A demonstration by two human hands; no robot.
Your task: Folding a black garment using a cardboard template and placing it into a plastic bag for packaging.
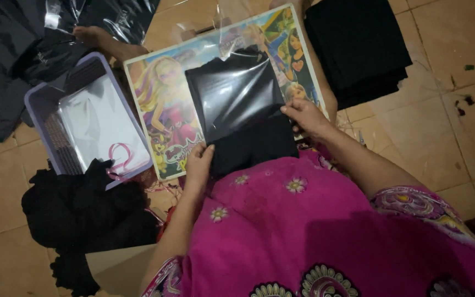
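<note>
Pressed at the near edge of the board (pixel 160 110), a folded black cloth (pixel 251 146) half inside a clear bag (pixel 232 93). Left hand (pixel 199 162) flat against the cloth's near left corner, fingers closed on its edge; right hand (pixel 306 116) pinching the bag's mouth at the right side. Likely trouble: slick film slipping from that pinch, or cloth bunching at the mouth and creasing. Left of the board, a lilac basket (pixel 42 104) holding bags, loose black cloth below it. Right of the board, a black stack (pixel 358 44) on the floor. Beyond the basket, more bagged pieces.
</note>
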